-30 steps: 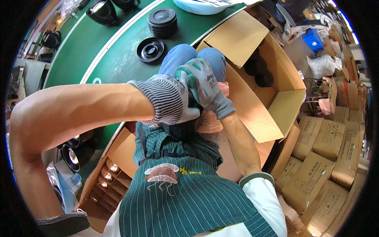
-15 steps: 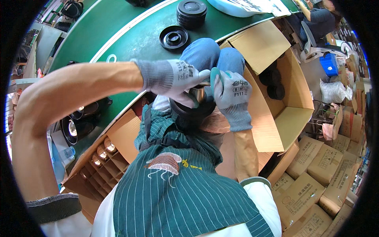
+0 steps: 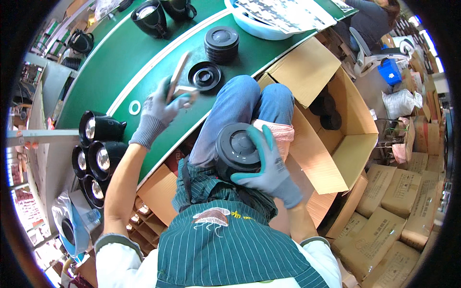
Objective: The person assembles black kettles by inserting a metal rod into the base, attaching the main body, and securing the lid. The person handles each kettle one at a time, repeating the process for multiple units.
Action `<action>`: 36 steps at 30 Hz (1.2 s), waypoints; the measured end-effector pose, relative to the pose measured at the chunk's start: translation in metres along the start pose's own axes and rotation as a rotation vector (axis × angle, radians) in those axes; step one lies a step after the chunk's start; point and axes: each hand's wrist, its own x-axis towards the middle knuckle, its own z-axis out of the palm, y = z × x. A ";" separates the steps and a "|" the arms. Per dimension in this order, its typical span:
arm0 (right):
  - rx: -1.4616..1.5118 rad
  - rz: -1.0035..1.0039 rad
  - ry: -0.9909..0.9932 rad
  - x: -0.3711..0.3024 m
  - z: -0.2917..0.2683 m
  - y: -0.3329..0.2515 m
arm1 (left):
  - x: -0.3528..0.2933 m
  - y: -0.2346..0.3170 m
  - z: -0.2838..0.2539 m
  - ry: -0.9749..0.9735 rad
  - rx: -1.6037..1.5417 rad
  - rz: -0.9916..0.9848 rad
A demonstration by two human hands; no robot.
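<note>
My left hand (image 3: 158, 110), in a grey glove, is over the green table with its fingers closed round a thin, flat, brownish stick (image 3: 178, 72). A small pale piece shows beside the stick at the fingertips, too blurred to name. On my lap is a round black vessel (image 3: 235, 165) with a black lid (image 3: 238, 142) on top. My right hand (image 3: 271, 168), gloved with green fingertips, grips the vessel from the right, thumb and fingers spread round its side and lid. A pink cloth (image 3: 276, 132) lies across my thigh behind that hand.
On the green table (image 3: 158, 53) are stacked black lids (image 3: 221, 43), a single black lid (image 3: 205, 77), a white ring (image 3: 135, 107) and several black vessels (image 3: 103, 158). An open carton (image 3: 357, 105) stands right of my knees. A person (image 3: 367, 21) sits at the far right.
Both hands were together over a shiny metal neck on my lap. My left hand has moved left over the table with the stick; my right now holds the vessel, its lid now in view.
</note>
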 end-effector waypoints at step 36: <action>1.965 0.168 -0.004 0.200 -0.001 0.122 | 0.534 0.092 -0.058 0.245 0.751 0.311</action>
